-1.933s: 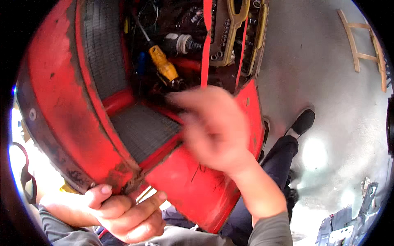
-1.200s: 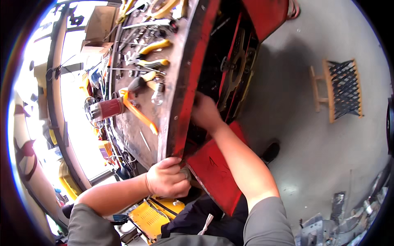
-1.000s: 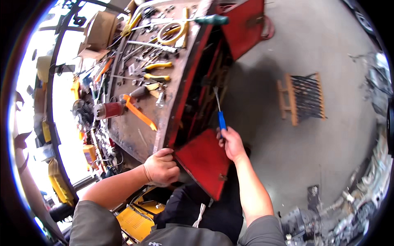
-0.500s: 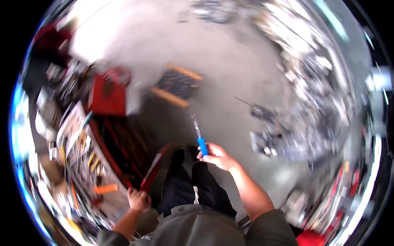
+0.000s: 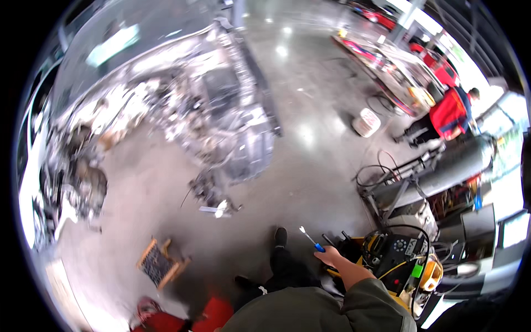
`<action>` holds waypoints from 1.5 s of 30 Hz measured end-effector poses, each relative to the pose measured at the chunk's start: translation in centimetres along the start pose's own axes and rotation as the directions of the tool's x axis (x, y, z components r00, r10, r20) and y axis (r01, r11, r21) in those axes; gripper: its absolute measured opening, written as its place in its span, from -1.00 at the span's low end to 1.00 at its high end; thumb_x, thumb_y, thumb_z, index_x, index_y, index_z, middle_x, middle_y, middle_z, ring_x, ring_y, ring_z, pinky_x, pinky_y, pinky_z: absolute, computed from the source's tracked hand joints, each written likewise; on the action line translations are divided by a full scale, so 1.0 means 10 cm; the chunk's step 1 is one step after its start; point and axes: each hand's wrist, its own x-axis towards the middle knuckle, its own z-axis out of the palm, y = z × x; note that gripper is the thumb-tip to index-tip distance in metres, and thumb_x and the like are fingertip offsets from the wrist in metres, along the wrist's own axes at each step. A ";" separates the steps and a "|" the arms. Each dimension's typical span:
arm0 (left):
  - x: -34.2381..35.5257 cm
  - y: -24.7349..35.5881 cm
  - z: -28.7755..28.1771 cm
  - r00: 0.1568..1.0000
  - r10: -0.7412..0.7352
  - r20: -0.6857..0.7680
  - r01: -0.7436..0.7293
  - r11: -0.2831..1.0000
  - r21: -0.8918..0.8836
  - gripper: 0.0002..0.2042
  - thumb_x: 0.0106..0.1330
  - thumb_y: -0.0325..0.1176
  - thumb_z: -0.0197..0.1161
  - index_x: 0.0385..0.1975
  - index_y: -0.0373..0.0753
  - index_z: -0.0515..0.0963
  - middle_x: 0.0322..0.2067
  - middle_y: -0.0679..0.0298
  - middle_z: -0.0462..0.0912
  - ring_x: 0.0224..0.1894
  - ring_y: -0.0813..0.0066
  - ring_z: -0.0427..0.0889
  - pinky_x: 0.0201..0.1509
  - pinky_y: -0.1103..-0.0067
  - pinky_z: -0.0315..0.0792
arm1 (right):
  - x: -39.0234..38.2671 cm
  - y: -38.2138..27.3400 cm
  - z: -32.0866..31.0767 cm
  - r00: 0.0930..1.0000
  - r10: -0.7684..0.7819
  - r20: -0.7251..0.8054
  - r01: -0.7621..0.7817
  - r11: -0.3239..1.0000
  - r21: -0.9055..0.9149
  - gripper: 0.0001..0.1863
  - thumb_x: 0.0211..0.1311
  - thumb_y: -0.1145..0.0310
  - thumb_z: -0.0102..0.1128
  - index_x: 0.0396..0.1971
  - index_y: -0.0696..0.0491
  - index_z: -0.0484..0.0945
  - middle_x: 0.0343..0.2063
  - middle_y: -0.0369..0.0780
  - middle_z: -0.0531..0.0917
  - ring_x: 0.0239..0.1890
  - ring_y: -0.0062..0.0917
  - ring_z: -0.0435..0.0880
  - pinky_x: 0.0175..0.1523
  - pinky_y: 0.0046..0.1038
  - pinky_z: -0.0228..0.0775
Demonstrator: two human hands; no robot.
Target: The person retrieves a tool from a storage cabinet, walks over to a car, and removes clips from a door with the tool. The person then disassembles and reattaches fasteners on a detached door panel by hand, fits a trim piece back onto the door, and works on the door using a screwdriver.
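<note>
In my right hand (image 5: 330,256) is a clip removal tool (image 5: 319,247) with a blue handle. Its thin metal shaft ends in a forked tip that points up and left, over the grey floor. My fingers are closed round the handle, just left of a black and yellow wheeled machine (image 5: 394,257) with cables on it. My left hand is out of sight. Only my right forearm shows.
A car (image 5: 249,146) with its front stripped stands at upper left, loose parts (image 5: 207,188) beside it. A small wooden stool (image 5: 157,264) is at lower left, near red cabinets (image 5: 215,314). At right are a gas cylinder (image 5: 431,180), a white bucket (image 5: 366,122) and another person (image 5: 447,114).
My view has swung right, away from the cluttered tool bench. My left hand, earlier at a red drawer, has left the view. The right hand still holds the blue-handled tool.
</note>
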 end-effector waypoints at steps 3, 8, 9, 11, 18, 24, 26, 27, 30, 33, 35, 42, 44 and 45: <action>0.98 0.83 -0.51 0.978 0.183 0.100 -0.193 0.976 0.101 -0.65 0.34 -0.04 0.23 -0.46 -0.24 0.59 -0.57 0.20 0.60 -0.51 0.20 0.52 -0.12 0.12 0.50 | 0.04 0.68 -0.25 0.979 0.200 -0.035 -0.186 0.955 0.232 -0.50 0.16 -0.11 0.40 -0.28 0.10 0.75 -0.51 -0.17 0.72 -0.43 -0.33 0.73 -0.22 -0.25 0.55; 2.07 2.89 -0.78 0.692 0.701 0.172 -0.719 0.652 0.239 -0.65 0.48 -0.11 0.14 -0.35 -0.31 0.60 -0.50 0.19 0.69 -0.43 0.27 0.61 -0.10 0.22 0.55 | 0.64 0.85 -0.85 0.955 0.289 0.068 -0.293 0.880 0.373 -0.52 0.16 -0.05 0.34 -0.17 0.08 0.74 -0.52 -0.20 0.72 -0.48 -0.37 0.73 -0.28 -0.28 0.58; 2.17 3.88 -0.99 0.762 0.637 0.115 -0.619 0.769 -0.159 -0.70 0.50 -0.19 0.12 -0.30 -0.32 0.61 -0.46 0.19 0.72 -0.38 0.32 0.65 -0.10 0.30 0.56 | 0.79 0.97 -0.99 0.958 0.286 0.004 -0.256 0.851 0.458 -0.50 0.17 -0.05 0.36 -0.11 0.08 0.73 -0.48 -0.19 0.74 -0.43 -0.36 0.75 -0.24 -0.28 0.59; 2.01 5.38 -1.44 0.756 0.652 0.063 -0.494 0.631 -0.598 -0.77 0.56 -0.34 0.07 -0.19 -0.35 0.62 -0.38 0.18 0.78 -0.27 0.42 0.72 -0.09 0.47 0.60 | 1.15 1.06 -1.28 0.959 0.277 -0.057 -0.206 0.822 0.531 -0.48 0.18 -0.04 0.37 -0.06 0.08 0.72 -0.44 -0.18 0.75 -0.39 -0.35 0.76 -0.19 -0.27 0.59; 2.01 8.45 -2.00 0.509 0.815 0.277 -0.603 0.567 -0.562 -0.83 0.47 -0.39 0.17 -0.12 -0.30 0.66 -0.23 0.13 0.82 -0.18 0.36 0.80 -0.01 0.43 0.65 | 2.13 0.64 -3.01 0.965 0.199 -0.173 -0.074 0.834 0.547 -0.54 0.24 0.00 0.40 -0.14 0.12 0.66 -0.39 -0.11 0.72 -0.28 -0.29 0.71 -0.04 -0.21 0.53; 3.10 10.78 -2.12 0.416 0.849 0.325 -0.817 0.506 -0.277 -0.76 0.35 -0.26 0.27 -0.14 -0.24 0.72 -0.18 0.03 0.80 -0.07 0.11 0.79 0.08 0.32 0.64 | 3.09 1.58 -3.21 0.824 0.526 0.210 -0.465 0.416 0.782 -0.66 0.22 0.12 0.42 -0.18 0.05 0.60 -0.53 -0.21 0.60 -0.39 -0.44 0.62 -0.22 -0.29 0.52; 3.31 11.46 -2.26 0.401 0.861 0.314 -0.896 0.439 -0.060 -0.72 0.31 -0.18 0.24 -0.12 -0.18 0.72 -0.05 0.00 0.75 0.05 -0.02 0.72 0.17 0.23 0.59 | 2.95 1.44 -3.60 0.739 0.562 0.373 -0.622 0.354 0.699 -0.77 0.33 0.14 0.26 -0.29 -0.02 0.49 -0.58 -0.27 0.51 -0.54 -0.42 0.51 -0.40 -0.29 0.38; 3.40 11.91 -2.50 0.355 0.851 0.387 -0.906 0.415 -0.080 -0.69 0.31 -0.16 0.22 -0.08 -0.16 0.72 0.01 -0.01 0.71 0.14 -0.02 0.66 0.24 0.22 0.55 | 2.99 1.36 -3.85 0.636 0.576 0.513 -0.748 0.300 0.591 -0.78 0.44 0.17 0.11 -0.40 -0.09 0.39 -0.63 -0.33 0.41 -0.69 -0.40 0.40 -0.57 -0.29 0.24; 3.83 13.14 -2.91 0.192 0.868 0.458 -0.955 0.273 -0.115 -0.63 0.36 -0.14 0.19 0.05 -0.17 0.66 0.07 0.01 0.70 0.17 0.01 0.65 0.29 0.23 0.52 | 3.66 1.26 -4.77 0.688 0.571 0.448 -0.649 0.208 0.732 -0.79 0.43 0.18 0.09 -0.41 -0.09 0.38 -0.63 -0.33 0.41 -0.68 -0.40 0.40 -0.57 -0.28 0.23; 4.27 14.22 -3.25 0.109 0.919 0.378 -0.982 0.159 -0.103 -0.69 0.39 -0.22 0.23 0.00 -0.25 0.67 0.00 0.01 0.73 0.08 0.04 0.71 0.22 0.24 0.57 | 4.39 1.11 -5.29 0.740 0.542 0.398 -0.491 0.031 0.871 -0.80 0.41 0.21 0.06 -0.43 -0.09 0.37 -0.63 -0.32 0.40 -0.67 -0.40 0.40 -0.56 -0.27 0.21; 4.63 14.84 -3.42 0.112 0.927 0.358 -0.971 0.178 -0.157 -0.70 0.40 -0.24 0.24 0.00 -0.26 0.67 -0.03 0.02 0.74 0.01 0.06 0.74 0.18 0.26 0.60 | 5.14 0.75 -5.71 0.736 0.525 0.427 -0.477 -0.045 0.878 -0.82 0.41 0.22 0.05 -0.41 -0.10 0.37 -0.62 -0.31 0.41 -0.65 -0.40 0.41 -0.55 -0.26 0.20; 6.94 15.58 -3.64 0.646 0.702 0.299 -0.717 0.693 -0.079 -0.67 0.45 -0.18 0.15 -0.01 -0.27 0.67 -0.21 -0.11 0.78 -0.09 -0.12 0.76 0.02 0.25 0.60 | 9.09 -0.04 -7.73 0.798 0.409 0.443 -0.506 0.854 0.122 -0.65 0.32 0.01 0.26 -0.45 -0.04 0.77 -0.50 -0.27 0.77 -0.42 -0.45 0.78 -0.33 -0.23 0.59; 7.37 15.12 -3.98 0.854 0.428 0.295 -0.465 0.883 0.065 -0.68 0.44 -0.21 0.13 -0.03 -0.27 0.67 -0.14 -0.12 0.76 -0.04 -0.20 0.72 0.06 0.18 0.58 | 9.88 -1.50 -9.06 0.960 0.104 0.259 -0.004 0.932 -0.361 -0.49 0.30 -0.15 0.23 -0.20 0.02 0.79 -0.32 -0.08 0.82 -0.24 -0.25 0.84 -0.09 -0.19 0.66; 7.50 14.82 -4.14 0.902 0.320 0.289 -0.353 0.933 0.070 -0.68 0.44 -0.20 0.13 -0.02 -0.27 0.67 -0.13 -0.12 0.76 -0.03 -0.19 0.72 0.06 0.18 0.57 | 10.16 -2.32 -9.74 0.970 0.077 0.232 -0.008 0.958 -0.285 -0.47 0.28 -0.13 0.25 -0.13 0.06 0.78 -0.21 -0.01 0.81 -0.09 -0.18 0.81 0.02 -0.15 0.63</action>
